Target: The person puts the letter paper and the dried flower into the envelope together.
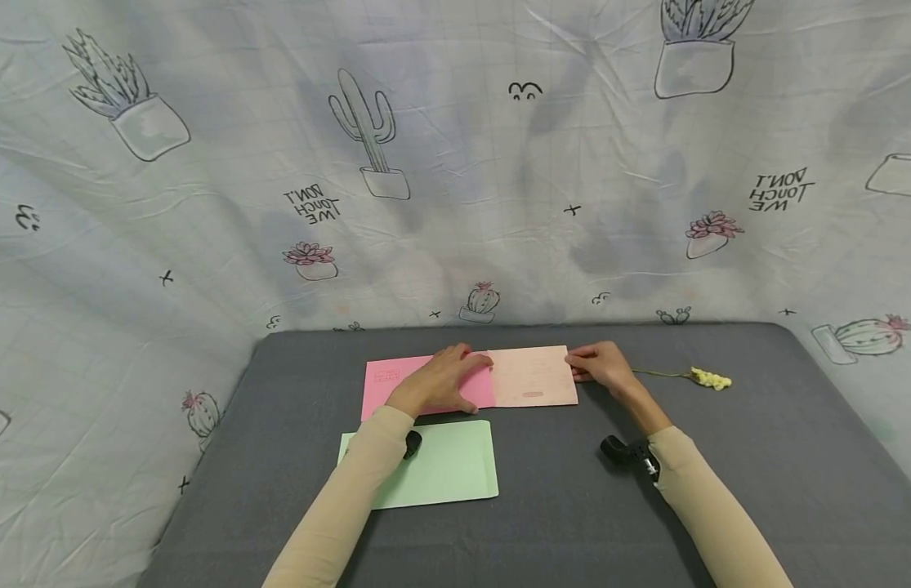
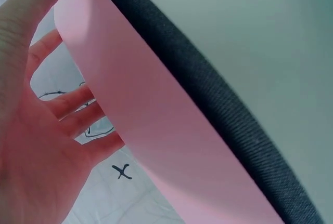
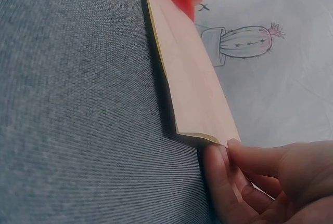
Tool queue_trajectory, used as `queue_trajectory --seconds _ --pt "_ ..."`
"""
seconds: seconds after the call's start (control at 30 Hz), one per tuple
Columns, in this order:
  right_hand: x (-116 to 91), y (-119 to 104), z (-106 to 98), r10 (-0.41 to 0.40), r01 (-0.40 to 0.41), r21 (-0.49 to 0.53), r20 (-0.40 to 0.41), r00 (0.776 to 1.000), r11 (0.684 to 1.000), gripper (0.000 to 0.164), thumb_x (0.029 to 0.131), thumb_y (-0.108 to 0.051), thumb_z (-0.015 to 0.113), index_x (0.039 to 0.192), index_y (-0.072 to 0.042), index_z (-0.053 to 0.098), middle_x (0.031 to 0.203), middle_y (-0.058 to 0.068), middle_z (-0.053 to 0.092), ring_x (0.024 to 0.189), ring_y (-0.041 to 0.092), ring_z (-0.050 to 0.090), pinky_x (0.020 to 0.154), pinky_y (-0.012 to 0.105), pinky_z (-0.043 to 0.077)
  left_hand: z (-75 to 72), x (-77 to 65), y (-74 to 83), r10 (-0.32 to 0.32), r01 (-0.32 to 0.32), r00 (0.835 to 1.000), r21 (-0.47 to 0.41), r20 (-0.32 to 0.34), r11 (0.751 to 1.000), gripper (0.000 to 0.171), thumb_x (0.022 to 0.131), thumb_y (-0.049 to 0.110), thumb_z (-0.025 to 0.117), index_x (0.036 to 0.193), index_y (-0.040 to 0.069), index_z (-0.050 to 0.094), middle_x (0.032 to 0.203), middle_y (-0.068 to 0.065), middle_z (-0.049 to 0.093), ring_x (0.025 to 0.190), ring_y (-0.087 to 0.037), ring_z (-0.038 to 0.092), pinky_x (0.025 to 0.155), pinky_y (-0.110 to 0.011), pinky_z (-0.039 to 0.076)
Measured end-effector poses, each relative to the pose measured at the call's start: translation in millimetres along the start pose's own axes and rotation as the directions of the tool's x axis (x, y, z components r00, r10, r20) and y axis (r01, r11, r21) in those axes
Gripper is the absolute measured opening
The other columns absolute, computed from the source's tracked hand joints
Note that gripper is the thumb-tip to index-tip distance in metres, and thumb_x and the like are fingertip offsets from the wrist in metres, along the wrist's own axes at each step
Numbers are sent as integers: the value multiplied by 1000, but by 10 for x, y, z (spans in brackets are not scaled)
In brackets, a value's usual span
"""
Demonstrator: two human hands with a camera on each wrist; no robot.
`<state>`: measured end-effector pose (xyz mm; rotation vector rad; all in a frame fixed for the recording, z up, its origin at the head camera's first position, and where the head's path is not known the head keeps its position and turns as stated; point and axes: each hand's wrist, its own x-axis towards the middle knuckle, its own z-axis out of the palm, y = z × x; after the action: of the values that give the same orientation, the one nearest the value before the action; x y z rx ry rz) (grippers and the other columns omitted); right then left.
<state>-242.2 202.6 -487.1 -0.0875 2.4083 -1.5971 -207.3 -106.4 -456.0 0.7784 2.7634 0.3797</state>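
A pink envelope lies on the grey table, its right end overlapping a pale peach card. My left hand spans the pink envelope near that end, thumb at the near edge and fingers at the far edge; the left wrist view shows the fingertips along the pink envelope's edge. With thumb and fingers, my right hand pinches the card's right end. Thin layers part slightly at the card's corner in the right wrist view. Whether the card's left end is inside the envelope is hidden.
A light green envelope lies nearer me, partly under my left forearm. To the right of my right hand is a yellow flower on a thin stem. A cloth printed with cacti hangs behind the grey table.
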Motion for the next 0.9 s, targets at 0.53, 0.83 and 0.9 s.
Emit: queue_trajectory --seconds 0.53,0.83,0.9 --pt "80 -12 4 1 -1 -10 -1 1000 1000 31 97 -5 59 117 18 60 90 16 70 68 6 64 66 25 57 0 29 -12 5 -5 1000 -6 -9 1000 78 75 37 85 142 29 46 139 -9 43 130 -27 41 113 -44 30" --pt "105 9 -10 -20 20 -36 9 1000 999 30 97 -5 58 116 19 61 89 17 70 68 6 64 65 25 57 20 42 -33 13 -13 1000 -6 -17 1000 77 75 37 85 142 30 47 138 -8 44 128 -27 43 110 -43 34" --pt "117 6 -3 -33 33 -43 13 999 999 31 97 -5 58 117 19 61 92 21 70 69 7 64 66 25 57 24 42 -41 11 -11 1000 -8 -21 1000 77 75 37 85 141 30 47 137 -7 44 128 -26 44 110 -42 35"
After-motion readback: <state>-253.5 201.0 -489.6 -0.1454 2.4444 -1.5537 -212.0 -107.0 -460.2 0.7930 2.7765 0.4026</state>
